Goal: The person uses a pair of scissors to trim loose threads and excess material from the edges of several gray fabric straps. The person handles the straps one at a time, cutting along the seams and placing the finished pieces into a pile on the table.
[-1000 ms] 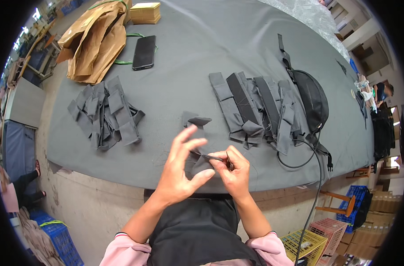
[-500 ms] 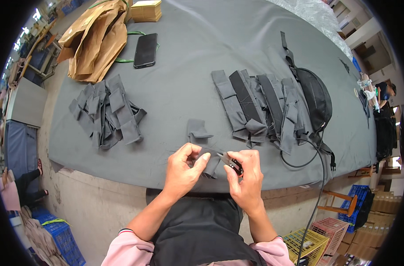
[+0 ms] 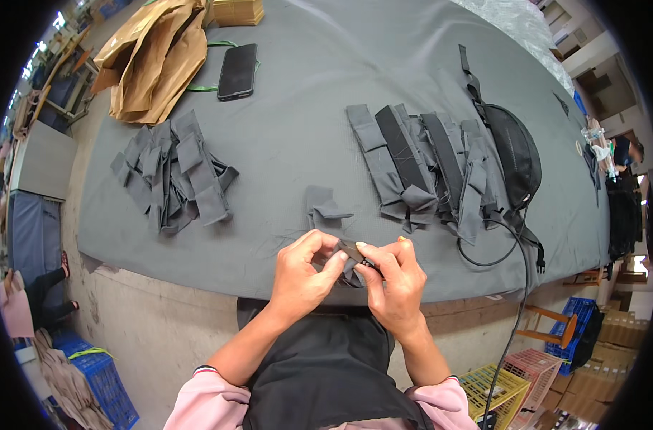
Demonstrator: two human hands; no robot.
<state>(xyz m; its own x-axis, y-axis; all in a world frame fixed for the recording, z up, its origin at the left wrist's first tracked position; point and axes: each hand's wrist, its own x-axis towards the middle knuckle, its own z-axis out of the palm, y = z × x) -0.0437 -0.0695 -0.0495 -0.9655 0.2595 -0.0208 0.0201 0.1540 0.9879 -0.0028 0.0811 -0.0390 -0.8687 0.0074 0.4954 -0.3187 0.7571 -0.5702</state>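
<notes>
A dark grey fabric strip [image 3: 349,251] is pinched at its end between the thumb and fingers of my left hand [image 3: 302,269]. My right hand [image 3: 397,279] is closed around small thread snips [image 3: 369,264], mostly hidden by the fingers; its fingertips also meet the strip's edge. The rest of the strip runs away from me and lies on the grey-covered table, with a folded flap [image 3: 326,208] beyond my hands. Loose threads lie left of it. To the right is a row of similar grey strips [image 3: 394,154]; to the left, a heap of them [image 3: 174,175].
A black waist bag [image 3: 513,154] with a strap and cable lies at the right. At the far left are a black phone [image 3: 237,72], a brown paper bag [image 3: 151,61] and a stack of yellowish cards [image 3: 237,12]. The table edge [image 3: 183,283] runs close before me.
My right hand has shifted its grip, so the snips' blades no longer show and its fingertips are at the fabric. The strip's end is lifted and turned between both hands.
</notes>
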